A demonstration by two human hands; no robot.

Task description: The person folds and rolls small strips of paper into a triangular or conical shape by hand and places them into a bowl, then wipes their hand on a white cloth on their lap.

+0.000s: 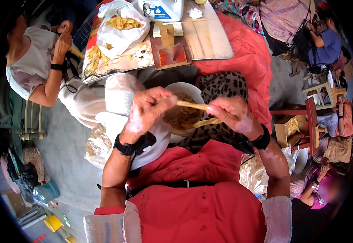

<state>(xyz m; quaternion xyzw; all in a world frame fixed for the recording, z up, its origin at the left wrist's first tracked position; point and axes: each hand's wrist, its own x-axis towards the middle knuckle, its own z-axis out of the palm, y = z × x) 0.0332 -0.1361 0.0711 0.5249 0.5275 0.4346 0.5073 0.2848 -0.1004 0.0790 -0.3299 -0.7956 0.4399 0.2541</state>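
Note:
Between my two hands stretches a thin tan stick-like roll (190, 105), held level above a white bucket. My left hand (149, 106) pinches its left end with thumb and fingers. At the other end my right hand (234, 114) grips it between thumb and forefinger. A yellowish flat strip (207, 122) sticks out below the right hand; whether those fingers hold it is hard to see. Under both hands the white bucket (183, 86) contains many tan-brown strips (184, 117), partly hidden by the left hand.
A low table (213, 34) ahead bears a white plastic bag (105, 38) of yellowish strips, a wooden block device (170, 50) and a white jug (164, 9). A person (34, 65) works at the left; others sit at the right near a red wooden frame (312, 121).

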